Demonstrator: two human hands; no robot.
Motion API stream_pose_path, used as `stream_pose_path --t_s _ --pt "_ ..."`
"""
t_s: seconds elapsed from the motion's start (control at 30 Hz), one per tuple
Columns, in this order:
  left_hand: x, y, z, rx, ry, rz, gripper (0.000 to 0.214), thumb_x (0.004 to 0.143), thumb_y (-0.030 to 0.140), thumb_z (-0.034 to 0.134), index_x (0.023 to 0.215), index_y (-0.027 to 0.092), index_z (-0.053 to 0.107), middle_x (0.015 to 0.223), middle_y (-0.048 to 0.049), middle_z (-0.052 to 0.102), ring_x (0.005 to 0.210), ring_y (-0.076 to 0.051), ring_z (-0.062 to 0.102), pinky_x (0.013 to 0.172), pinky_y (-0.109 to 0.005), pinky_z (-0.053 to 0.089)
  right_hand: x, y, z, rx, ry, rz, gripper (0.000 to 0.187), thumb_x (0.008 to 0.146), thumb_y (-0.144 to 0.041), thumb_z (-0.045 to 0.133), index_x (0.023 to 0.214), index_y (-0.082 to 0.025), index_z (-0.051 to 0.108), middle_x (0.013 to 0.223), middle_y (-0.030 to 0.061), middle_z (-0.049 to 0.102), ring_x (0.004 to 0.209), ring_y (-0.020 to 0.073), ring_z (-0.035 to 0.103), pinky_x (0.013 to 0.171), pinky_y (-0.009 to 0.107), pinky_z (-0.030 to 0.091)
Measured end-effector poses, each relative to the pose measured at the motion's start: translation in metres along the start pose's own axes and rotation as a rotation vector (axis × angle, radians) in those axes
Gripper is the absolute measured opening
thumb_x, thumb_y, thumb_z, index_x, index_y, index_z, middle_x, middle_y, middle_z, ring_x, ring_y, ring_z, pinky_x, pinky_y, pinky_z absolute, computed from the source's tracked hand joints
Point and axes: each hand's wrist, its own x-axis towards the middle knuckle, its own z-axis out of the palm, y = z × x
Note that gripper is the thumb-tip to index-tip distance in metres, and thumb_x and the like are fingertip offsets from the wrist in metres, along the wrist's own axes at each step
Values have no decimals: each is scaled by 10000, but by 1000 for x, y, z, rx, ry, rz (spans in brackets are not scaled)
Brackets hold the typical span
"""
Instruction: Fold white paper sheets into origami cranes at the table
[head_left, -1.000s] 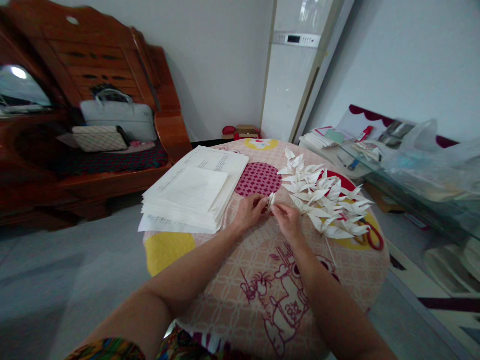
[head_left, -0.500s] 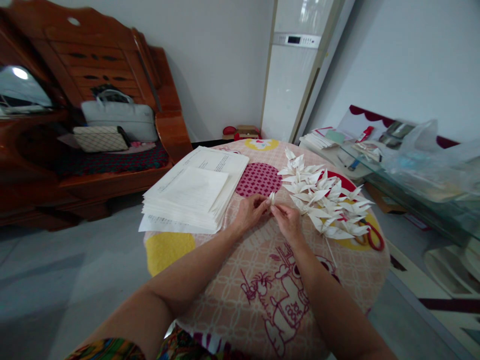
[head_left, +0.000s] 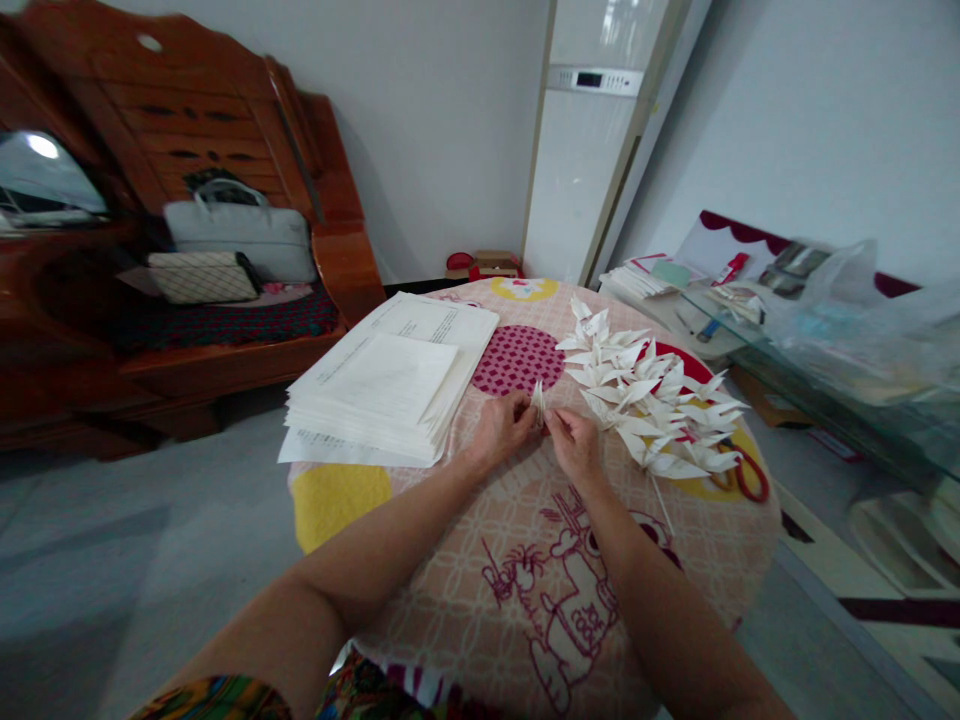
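Both of my hands meet over the middle of a round table covered with a pink patterned cloth (head_left: 450, 600). My left hand (head_left: 504, 430) and my right hand (head_left: 576, 443) pinch a small folded white paper piece (head_left: 538, 398) between their fingertips, holding it upright just above the cloth. To the right of my right hand lies a pile of several folded white paper shapes (head_left: 652, 405). A thick stack of white paper sheets (head_left: 390, 385) rests on the table to the left of my left hand.
Red-handled scissors (head_left: 739, 475) lie at the table's right edge by the folded pile. A wooden bench (head_left: 225, 330) with bags stands at the left. A white cabinet (head_left: 581, 150) is behind the table. A cluttered glass table (head_left: 795, 330) with a plastic bag stands at the right.
The paper piece has been turned and pressed narrower between my fingertips, shifting slightly left. My arms have stayed in place.
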Motion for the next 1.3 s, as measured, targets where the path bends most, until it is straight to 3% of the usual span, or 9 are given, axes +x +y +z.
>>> stream_pose_path --t_s 0.17,0.37,0.57,0.87,1.07,1.3 --pt "-1 1 1 49 11 40 159 844 205 542 704 148 592 594 33 519 550 -83 417 536 -220 275 0 4 3 -17 32 26 383 917 -458 488 679 -202 643 582 19 606 570 172 539 562 281 410" --pt "-2 2 0 99 -22 111 166 844 190 524 691 152 577 623 13 563 573 -91 460 559 -228 294 -3 6 7 -42 89 -30 301 916 -371 490 961 -183 721 805 78 732 696 207 644 652 293 476" --pt "-4 5 1 115 -21 137 157 834 179 520 690 153 577 627 5 579 578 -95 469 564 -230 299 -4 4 9 -206 137 -156 264 908 -217 465 710 -191 638 652 54 629 608 177 556 593 283 394" --pt "-5 14 0 86 64 102 178 833 158 526 660 168 565 614 -1 572 564 -107 465 562 -238 323 -6 -3 13 -242 194 -246 267 948 -185 430 867 -187 685 800 85 669 760 193 613 707 290 458" --pt "-5 13 0 92 33 70 197 845 178 543 662 155 612 629 3 602 585 -100 494 583 -230 320 -6 -1 15 -177 195 -154 221 882 -208 485 886 -172 704 746 78 683 672 193 606 640 291 444" --pt "-4 12 2 32 12 29 193 838 169 573 657 147 637 627 7 621 593 -97 507 580 -217 329 -7 -3 14 -64 198 33 258 858 -292 530 673 -184 674 569 38 637 522 165 539 548 288 375"
